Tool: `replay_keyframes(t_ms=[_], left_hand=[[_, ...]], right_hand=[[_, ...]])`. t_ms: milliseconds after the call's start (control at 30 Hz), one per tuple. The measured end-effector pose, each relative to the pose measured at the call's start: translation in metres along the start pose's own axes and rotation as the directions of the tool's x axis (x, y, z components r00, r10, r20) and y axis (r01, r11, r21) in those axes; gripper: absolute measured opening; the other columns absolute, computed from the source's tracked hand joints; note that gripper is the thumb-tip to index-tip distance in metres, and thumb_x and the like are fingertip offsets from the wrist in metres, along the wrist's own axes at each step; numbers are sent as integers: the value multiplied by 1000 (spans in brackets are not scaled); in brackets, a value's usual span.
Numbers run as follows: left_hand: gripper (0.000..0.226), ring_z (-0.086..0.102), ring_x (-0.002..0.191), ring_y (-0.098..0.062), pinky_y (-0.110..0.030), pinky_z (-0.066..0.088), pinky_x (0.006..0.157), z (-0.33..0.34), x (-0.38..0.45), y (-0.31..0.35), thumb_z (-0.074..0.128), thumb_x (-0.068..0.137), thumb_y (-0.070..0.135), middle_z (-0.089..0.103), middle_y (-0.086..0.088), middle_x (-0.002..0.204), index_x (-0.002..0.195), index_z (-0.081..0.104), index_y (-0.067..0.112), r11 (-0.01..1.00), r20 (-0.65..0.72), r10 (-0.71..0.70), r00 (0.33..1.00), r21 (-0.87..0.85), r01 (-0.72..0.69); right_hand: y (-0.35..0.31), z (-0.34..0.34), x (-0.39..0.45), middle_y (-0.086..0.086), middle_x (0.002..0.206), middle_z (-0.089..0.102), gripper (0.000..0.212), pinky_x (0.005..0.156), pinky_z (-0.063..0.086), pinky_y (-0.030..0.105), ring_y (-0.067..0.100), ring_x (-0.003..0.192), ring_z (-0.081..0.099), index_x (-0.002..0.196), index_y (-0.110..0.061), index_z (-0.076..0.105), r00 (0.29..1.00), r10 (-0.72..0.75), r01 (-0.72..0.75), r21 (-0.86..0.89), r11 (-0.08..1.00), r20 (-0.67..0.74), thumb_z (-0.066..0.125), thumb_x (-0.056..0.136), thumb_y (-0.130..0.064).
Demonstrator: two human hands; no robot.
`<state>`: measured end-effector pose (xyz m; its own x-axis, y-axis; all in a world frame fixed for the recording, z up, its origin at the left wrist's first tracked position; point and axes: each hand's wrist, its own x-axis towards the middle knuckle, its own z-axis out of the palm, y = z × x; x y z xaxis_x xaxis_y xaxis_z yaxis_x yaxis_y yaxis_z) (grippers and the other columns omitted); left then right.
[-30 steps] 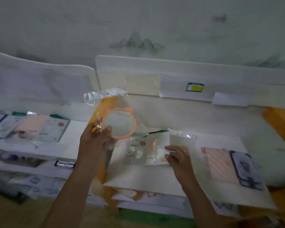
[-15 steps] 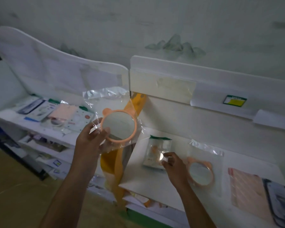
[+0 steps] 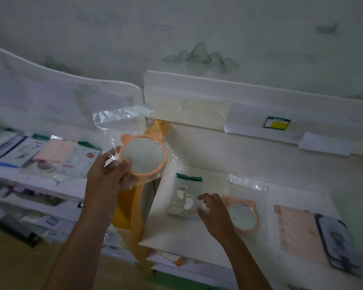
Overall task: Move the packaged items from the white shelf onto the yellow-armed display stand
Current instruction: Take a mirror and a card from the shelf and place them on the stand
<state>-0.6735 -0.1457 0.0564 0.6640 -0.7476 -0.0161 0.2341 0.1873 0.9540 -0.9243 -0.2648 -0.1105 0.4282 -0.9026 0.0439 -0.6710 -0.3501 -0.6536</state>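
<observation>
Dim white shelf (image 3: pixel 50 183), left hand (image 3: pixel 110 174) gripping bagged orange mirror (image 3: pixel 142 156) above yellow-armed stand (image 3: pixel 132 208), right hand (image 3: pixel 215 212) spread open, fingertips on footprint packet (image 3: pixel 186 200), half-covering second mirror (image 3: pixel 242 215), lower shelves blurred

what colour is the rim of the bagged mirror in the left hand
Peach-orange with small ears, on the bagged mirror held by the left hand; head view.

The front strip of the right shelf board (image 3: pixel 189 237) lies bare near me, open to reach. Further back, the footprint packet (image 3: pixel 184 203), a bagged mirror (image 3: pixel 242 214) and a pink packet (image 3: pixel 298 231) crowd it. The yellow arm (image 3: pixel 132 222) stands between both shelves. The left shelf (image 3: pixel 50 185) is covered with packets.
</observation>
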Motion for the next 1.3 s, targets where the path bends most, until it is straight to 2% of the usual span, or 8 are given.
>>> replay_keyframes(t_ms=[300, 400, 700, 833, 933, 1000, 1200, 1300], left_hand=[[34, 70, 87, -18, -25, 60, 63, 70, -26, -25, 66, 88, 1, 74, 5, 95, 118, 64, 16, 999, 140, -39, 989, -25, 43], [37, 71, 99, -20, -30, 61, 68, 97, -39, -50, 66, 88, 3, 70, -2, 113, 123, 62, 16, 995, 187, -95, 978, 24, 92], [41, 65, 105, -37, -42, 62, 72, 162, -68, -152, 63, 89, -5, 65, -24, 116, 127, 55, 3, 939, 263, -323, 909, 205, 274], [36, 66, 85, -31, -44, 58, 78, 181, -72, -190, 66, 87, -5, 65, -25, 99, 121, 58, 3, 887, 202, -383, 901, 353, 298], [35, 62, 65, -18, -24, 53, 57, 191, -73, -210, 69, 86, -1, 66, -13, 86, 118, 61, 8, 840, 187, -351, 917, 496, 221], [38, 60, 65, -14, -14, 46, 52, 196, -74, -217, 70, 85, 2, 66, -11, 87, 121, 61, 8, 801, 172, -294, 940, 581, 144], [52, 57, 93, -17, -25, 42, 79, 196, -77, -234, 74, 84, 23, 61, 0, 101, 128, 56, 4, 555, 291, -111, 950, 811, -184], [66, 52, 111, -22, -32, 45, 91, 189, -79, -239, 73, 83, 38, 56, -5, 120, 137, 49, 9, 466, 317, -95, 943, 852, -239]], right_hand=[[57, -97, -23, -9, 122, 59, 32, 98, 47, 34, 11, 115, 56, 123, -26, 57, 973, 58, -67, -32, 997, -224, 61, 92, -34], [80, -124, -40, -11, 122, 58, 33, 99, 47, 36, 10, 115, 55, 124, -27, 55, 965, 88, -102, -42, 994, -246, 58, 94, -41], [128, -165, -73, -11, 116, 56, 40, 91, 43, 25, 7, 108, 54, 124, -27, 54, 950, 182, -184, 14, 983, -253, 54, 93, -51], [143, -166, -79, -10, 118, 59, 36, 96, 49, 35, 10, 110, 58, 122, -28, 54, 951, 186, -179, 49, 983, -248, 58, 92, -48], [149, -167, -83, -8, 126, 57, 43, 101, 47, 34, 12, 116, 56, 129, -27, 51, 949, 232, -224, 61, 973, -214, 56, 93, -49], [153, -168, -85, -9, 129, 56, 44, 101, 46, 33, 12, 118, 54, 130, -28, 50, 950, 246, -239, 57, 969, -190, 54, 93, -51], [158, -167, -95, -8, 129, 57, 41, 98, 45, 30, 10, 117, 55, 127, -29, 49, 954, 248, -235, 94, 967, -166, 55, 93, -51], [153, -168, -96, -8, 128, 57, 42, 98, 45, 27, 9, 116, 55, 129, -27, 50, 962, 222, -211, 85, 974, -157, 55, 94, -48]])
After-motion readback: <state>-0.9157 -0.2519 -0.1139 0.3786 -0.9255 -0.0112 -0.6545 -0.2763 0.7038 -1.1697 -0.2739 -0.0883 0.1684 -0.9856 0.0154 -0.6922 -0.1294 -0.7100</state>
